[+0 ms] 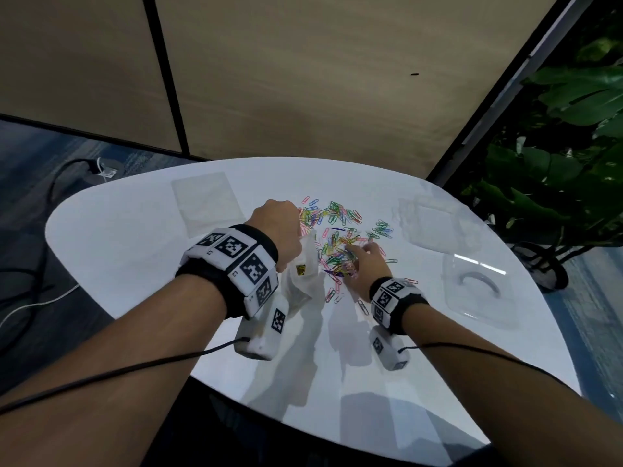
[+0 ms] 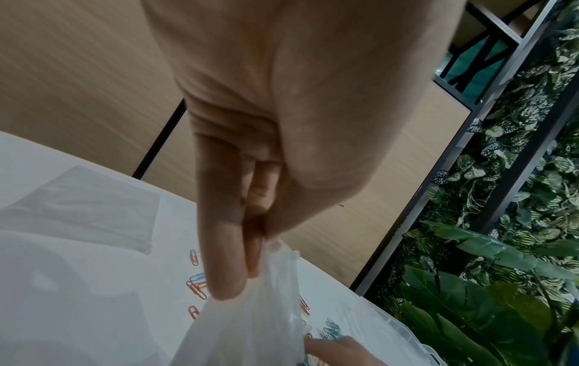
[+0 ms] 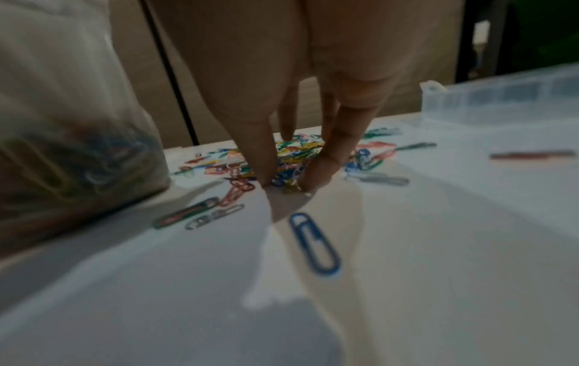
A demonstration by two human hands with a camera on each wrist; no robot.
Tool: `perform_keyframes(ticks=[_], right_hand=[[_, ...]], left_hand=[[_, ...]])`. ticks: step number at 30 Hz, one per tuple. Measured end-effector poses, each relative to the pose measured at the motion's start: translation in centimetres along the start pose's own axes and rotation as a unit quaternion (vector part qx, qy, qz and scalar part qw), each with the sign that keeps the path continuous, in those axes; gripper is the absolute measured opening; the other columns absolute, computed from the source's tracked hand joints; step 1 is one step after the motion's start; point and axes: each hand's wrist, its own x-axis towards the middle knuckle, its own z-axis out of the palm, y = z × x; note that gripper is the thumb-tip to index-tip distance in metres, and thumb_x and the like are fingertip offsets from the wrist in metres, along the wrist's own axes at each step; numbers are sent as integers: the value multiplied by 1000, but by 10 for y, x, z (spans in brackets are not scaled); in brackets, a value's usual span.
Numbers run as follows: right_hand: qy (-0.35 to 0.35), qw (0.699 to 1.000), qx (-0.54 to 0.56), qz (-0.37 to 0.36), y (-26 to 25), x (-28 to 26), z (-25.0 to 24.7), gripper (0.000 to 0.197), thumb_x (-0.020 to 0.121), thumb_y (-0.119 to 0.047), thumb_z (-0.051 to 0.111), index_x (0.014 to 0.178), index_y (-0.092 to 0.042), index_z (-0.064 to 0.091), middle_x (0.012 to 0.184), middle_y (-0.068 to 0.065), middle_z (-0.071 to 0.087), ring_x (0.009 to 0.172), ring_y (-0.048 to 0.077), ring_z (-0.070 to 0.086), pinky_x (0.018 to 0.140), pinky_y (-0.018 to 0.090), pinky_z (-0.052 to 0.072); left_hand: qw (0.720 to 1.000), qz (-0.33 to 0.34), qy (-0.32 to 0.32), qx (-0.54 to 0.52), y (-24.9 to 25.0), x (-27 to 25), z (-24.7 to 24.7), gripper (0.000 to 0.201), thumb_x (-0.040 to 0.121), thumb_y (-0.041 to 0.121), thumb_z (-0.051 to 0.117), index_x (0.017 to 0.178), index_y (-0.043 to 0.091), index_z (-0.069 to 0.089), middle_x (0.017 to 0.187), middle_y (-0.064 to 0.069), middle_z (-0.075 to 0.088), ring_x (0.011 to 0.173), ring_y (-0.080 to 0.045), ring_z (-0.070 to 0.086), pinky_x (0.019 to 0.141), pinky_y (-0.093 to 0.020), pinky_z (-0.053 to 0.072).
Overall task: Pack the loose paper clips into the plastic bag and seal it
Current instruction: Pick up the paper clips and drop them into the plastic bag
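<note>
Pinching the plastic bag's rim, the left hand is holding it up; right hand fingertips are pressing, slightly spread, into loose paper clips beside it on the counter.

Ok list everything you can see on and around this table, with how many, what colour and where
round white table: one, white, centre.
loose paper clips: many, mixed colours, scattered mid-table.
clear plastic bag: one, translucent, partly filled with clips, held upright left of the pile.
flat clear bag: one, transparent, far left of the table.
clear plastic box: one, transparent, right of the clips.
clear lid: one, transparent, near right edge.
green leafy plant: green, right of the table.
left hand: pinches the bag's top.
right hand: fingertips on the clips.
</note>
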Motion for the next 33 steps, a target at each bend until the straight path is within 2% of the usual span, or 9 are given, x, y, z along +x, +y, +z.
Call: perform_keyframes(ticks=[2, 6, 14, 16, 20, 22, 25, 29, 33], right_hand=[[-12, 996, -71, -56, -2, 10, 1, 45, 89, -13, 61, 132, -25, 56, 139, 11, 44, 116, 31, 54, 102, 38, 47], [2, 987, -132, -96, -7, 12, 1, 22, 89, -3, 54, 102, -9, 70, 100, 11, 62, 96, 29, 61, 84, 34, 53], [33, 991, 99, 90, 10, 15, -23, 9, 83, -19, 72, 83, -12, 77, 85, 5, 75, 78, 17, 67, 81, 26, 56], [13, 955, 249, 157, 13, 16, -34, 7, 77, -18, 79, 80, -12, 76, 82, 6, 76, 78, 18, 72, 83, 31, 59], [-30, 793, 586, 165, -7, 6, -61, 15, 83, -1, 73, 94, 7, 68, 82, 18, 71, 67, 20, 73, 64, 24, 60], [-74, 730, 668, 123, -27, -7, -74, 11, 87, 1, 67, 94, 9, 65, 80, 17, 69, 76, 21, 72, 64, 21, 59], [-148, 688, 704, 92, -50, -22, -78, 8, 91, -1, 62, 88, 6, 64, 80, 14, 69, 84, 20, 69, 75, 22, 59], [-188, 702, 681, 86, -69, -35, -61, 17, 89, 3, 62, 103, 12, 64, 94, 19, 70, 83, 21, 72, 70, 21, 59], [-120, 819, 557, 65, -78, -39, -50, 18, 80, 9, 69, 70, -6, 72, 74, 16, 70, 65, 24, 69, 71, 34, 62]], left_hand=[[1000, 1, -1, 0, -1, 2, 0, 30, 83, -9, 61, 110, 0, 73, 96, -18, 77, 86, -33, 77, 82, -43, 63], [1000, 1, -5, -2, -2, 6, 2, 30, 84, -9, 62, 111, 0, 72, 95, -18, 77, 86, -32, 77, 82, -42, 63], [1000, 10, 3, -12, 3, 5, 8, 31, 88, -5, 57, 115, 3, 71, 98, -18, 76, 89, -34, 76, 83, -41, 63], [1000, 10, 2, -15, 5, 6, 8, 32, 89, -5, 58, 117, 5, 70, 100, -17, 76, 90, -33, 75, 83, -41, 63], [1000, 5, -2, -24, 10, 8, 10, 33, 86, -7, 58, 115, 2, 71, 94, -18, 77, 86, -34, 76, 80, -42, 64], [1000, 5, 2, -27, 12, 8, 11, 32, 86, -6, 55, 113, -1, 72, 92, -19, 77, 85, -34, 76, 80, -43, 64], [1000, 11, 7, -28, 14, 7, 13, 29, 88, -3, 55, 112, -1, 71, 93, -19, 76, 86, -34, 76, 81, -43, 63], [999, 15, 15, -27, 13, 5, 14, 23, 88, 3, 59, 108, 4, 72, 95, -18, 74, 86, -34, 75, 82, -41, 63], [999, 17, 23, -37, 12, 5, 14, 21, 91, 5, 59, 106, 4, 73, 96, -18, 75, 87, -33, 75, 84, -41, 62]])
